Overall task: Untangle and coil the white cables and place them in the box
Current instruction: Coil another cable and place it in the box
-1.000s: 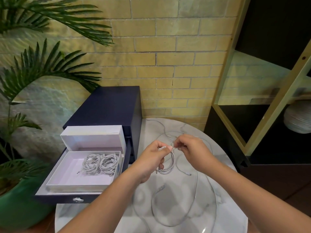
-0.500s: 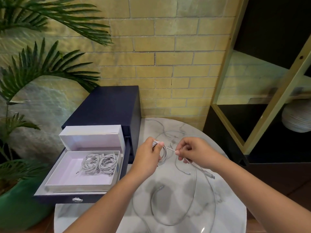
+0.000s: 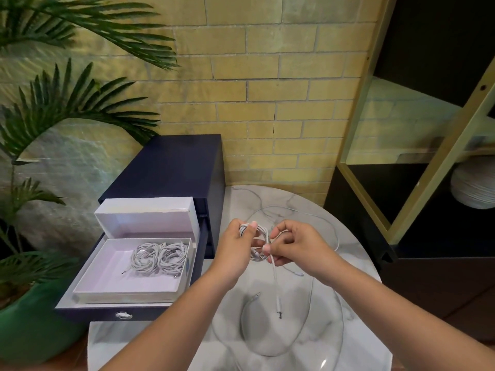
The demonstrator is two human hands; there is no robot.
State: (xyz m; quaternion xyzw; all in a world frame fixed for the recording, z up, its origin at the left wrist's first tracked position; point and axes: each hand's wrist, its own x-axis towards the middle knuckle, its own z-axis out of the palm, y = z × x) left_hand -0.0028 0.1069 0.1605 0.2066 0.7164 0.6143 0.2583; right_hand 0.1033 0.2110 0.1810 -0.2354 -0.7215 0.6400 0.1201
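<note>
Lying in our white box [image 3: 120, 279], two cable coils [image 3: 158, 257]; left hand [image 3: 235, 247] gripping a third coil [image 3: 261, 231], right hand [image 3: 297, 245] pinching its tail [image 3: 276, 285], now nearer.

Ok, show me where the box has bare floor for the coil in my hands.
Bare floor in the box lies in front of and left of the two coiled cables, out to its front and left walls. The back right corner is crowded by those coils. Loose cables cross the marble table's near half.
</note>
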